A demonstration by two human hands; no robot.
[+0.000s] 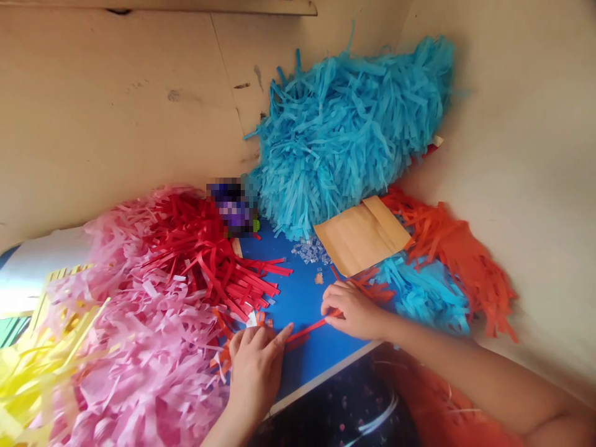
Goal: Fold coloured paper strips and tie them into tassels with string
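A narrow orange paper strip (308, 328) stretches between my two hands, just above the blue tabletop (307, 363). My right hand (356, 312) pinches its right end between thumb and fingertips. My left hand (257, 359) is curled over the other end, its thumb stretched along the strip; orange fringe (225, 347) shows out past its left side. What lies under the left fingers is hidden. Beyond the right hand lies more orange fringe (378, 290), partly under a brown paper envelope (363, 236). Small clear plastic bits (311, 251) are heaped near the envelope.
A big blue fringed bundle (344, 130) leans against the walls at the back. Red fringe (200, 248), pink fringe (153, 360) and yellow fringe (28, 379) crowd the left. Light-blue fringe (423, 295) and a larger orange bundle (460, 261) lie right. A blurred-out purple object (231, 208) stands behind.
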